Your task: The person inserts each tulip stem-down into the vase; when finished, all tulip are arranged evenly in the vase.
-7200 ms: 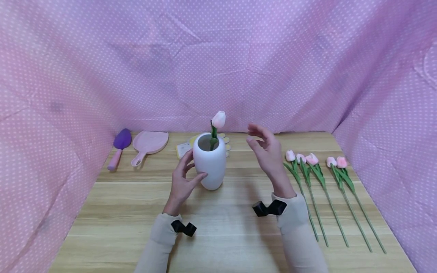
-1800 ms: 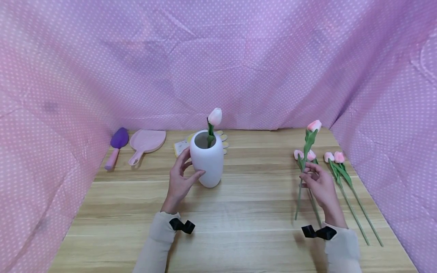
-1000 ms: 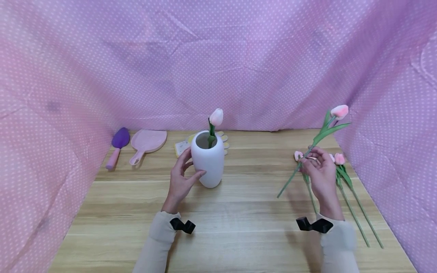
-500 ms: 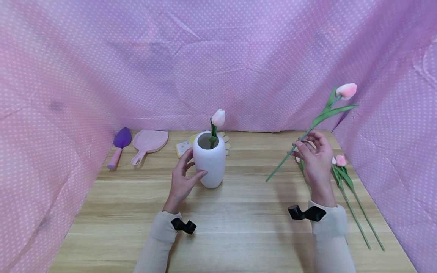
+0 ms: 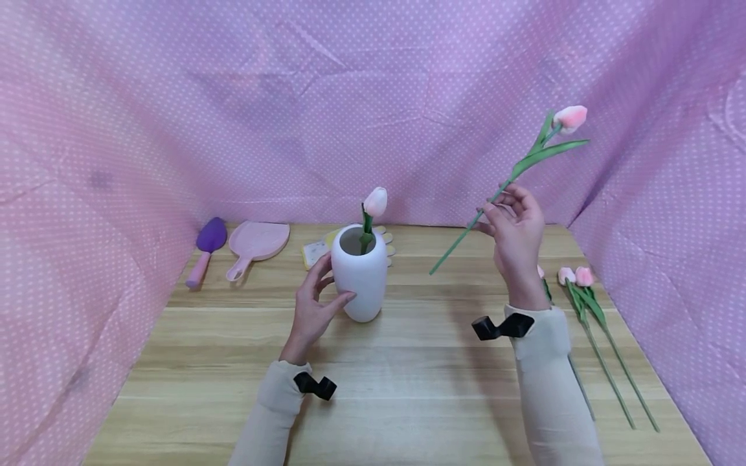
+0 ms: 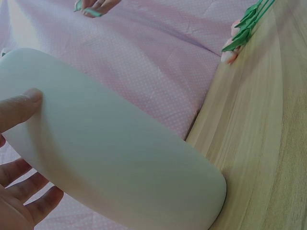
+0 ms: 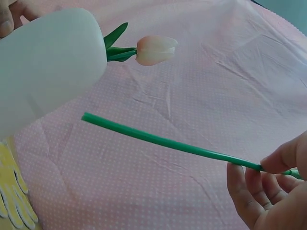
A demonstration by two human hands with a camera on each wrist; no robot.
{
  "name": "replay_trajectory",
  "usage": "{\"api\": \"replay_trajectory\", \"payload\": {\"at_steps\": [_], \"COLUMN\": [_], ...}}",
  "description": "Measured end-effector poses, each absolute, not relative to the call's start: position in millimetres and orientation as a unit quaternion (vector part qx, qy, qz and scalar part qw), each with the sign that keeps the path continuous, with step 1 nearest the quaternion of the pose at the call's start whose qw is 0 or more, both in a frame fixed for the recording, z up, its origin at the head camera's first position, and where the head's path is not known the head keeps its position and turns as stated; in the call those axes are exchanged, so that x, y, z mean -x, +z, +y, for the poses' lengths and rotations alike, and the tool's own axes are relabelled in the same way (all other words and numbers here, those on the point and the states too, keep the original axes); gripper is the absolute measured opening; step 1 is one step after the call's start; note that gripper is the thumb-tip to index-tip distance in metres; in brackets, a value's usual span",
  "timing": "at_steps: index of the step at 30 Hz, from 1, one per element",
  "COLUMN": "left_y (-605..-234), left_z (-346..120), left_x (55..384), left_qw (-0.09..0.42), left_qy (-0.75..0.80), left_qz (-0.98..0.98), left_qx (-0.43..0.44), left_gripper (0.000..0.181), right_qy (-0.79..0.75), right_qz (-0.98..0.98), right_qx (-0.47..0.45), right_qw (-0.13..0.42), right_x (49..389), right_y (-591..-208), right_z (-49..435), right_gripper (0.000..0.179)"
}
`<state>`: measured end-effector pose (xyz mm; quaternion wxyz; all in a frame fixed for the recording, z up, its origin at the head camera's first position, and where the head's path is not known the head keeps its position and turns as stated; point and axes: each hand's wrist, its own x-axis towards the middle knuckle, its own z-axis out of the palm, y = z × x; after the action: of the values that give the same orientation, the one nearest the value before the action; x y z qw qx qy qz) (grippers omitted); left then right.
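Note:
A white vase (image 5: 362,285) stands upright on the table with one pale pink tulip (image 5: 375,202) in its mouth. My left hand (image 5: 313,310) holds the vase's left side, its thumb on the front; the left wrist view shows the thumb (image 6: 21,109) against the white wall. Up in the air to the right, my right hand (image 5: 515,239) pinches the green stem of another pink artificial tulip (image 5: 519,169). That tulip slants, its bloom up to the right and its bare stem end (image 7: 110,123) down to the left, apart from the vase.
More tulips (image 5: 588,310) lie at the table's right, some partly hidden behind my right forearm. A purple trowel (image 5: 208,246) and a pink dustpan (image 5: 256,243) lie at the back left. Yellow-and-white gloves (image 7: 12,191) lie behind the vase. Pink dotted cloth (image 5: 373,116) hangs around the table.
My right hand has gone to the tulips on the right, picked one up, and raised it, tilting it and carrying it leftward. The left hand stays on the vase.

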<state>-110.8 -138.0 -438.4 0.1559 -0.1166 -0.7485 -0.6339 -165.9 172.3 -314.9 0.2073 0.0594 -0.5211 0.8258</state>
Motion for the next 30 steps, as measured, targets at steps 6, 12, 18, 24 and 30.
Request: {"api": "replay_trajectory", "payload": {"at_steps": [6,12,18,24,30], "left_y": [-439,-440,-439,-440,-440], "left_z": [-138,-138,-138,-138,-138], "left_x": [111,112,113,113,113], "left_qw": [0.161,0.157,0.154,0.154,0.155], "left_qy": [-0.631,-0.63,-0.632,-0.634,-0.632], "left_qz": [-0.749,-0.75,-0.75,-0.748,-0.751], "left_qx": [0.119,0.121,0.118,0.117,0.116], "left_gripper": [0.081,0.081,0.081,0.081,0.08], "right_qy": [0.833,0.852,0.852,0.855,0.857], "right_qz": [-0.515,-0.485,-0.484,-0.478,-0.471], "right_qx": [-0.041,-0.039,-0.048,-0.049,-0.05], "right_qw": [0.199,0.195,0.193,0.194,0.205], "right_x": [182,189,189,187,185], "right_y": [-307,-298,-289,-287,-294], "right_z": [159,146,129,112,99], "right_gripper": [0.03,0.029,0.029,0.03,0.031]}}
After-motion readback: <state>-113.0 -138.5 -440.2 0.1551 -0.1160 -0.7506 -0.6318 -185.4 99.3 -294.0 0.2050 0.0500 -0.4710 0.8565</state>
